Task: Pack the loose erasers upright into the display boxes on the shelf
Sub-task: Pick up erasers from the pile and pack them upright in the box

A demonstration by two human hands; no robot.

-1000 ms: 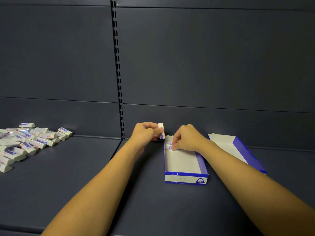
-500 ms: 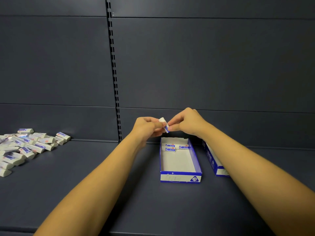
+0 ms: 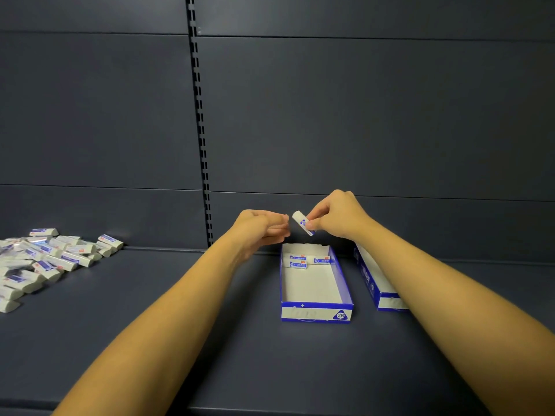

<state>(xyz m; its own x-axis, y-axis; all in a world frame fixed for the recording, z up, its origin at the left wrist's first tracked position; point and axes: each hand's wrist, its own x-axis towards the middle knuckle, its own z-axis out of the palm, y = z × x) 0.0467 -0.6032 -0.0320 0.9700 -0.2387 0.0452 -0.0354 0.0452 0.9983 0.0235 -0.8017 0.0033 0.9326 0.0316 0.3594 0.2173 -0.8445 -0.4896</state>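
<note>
Boxes: we count two on the shelf (image 3: 240,340), a near box (image 3: 315,313) and a second box (image 3: 372,280) to its right, partly behind our right arm.
Erasers in near box: three (image 3: 309,261), at its far end.
Loose pile (image 3: 45,259): too many to count, far left.
Right hand (image 3: 336,217): raised above the near box's far end, fingers pinching one tilted eraser (image 3: 301,221).
Left hand (image 3: 258,228): beside it, fingers loosely curled, holding nothing.
</note>
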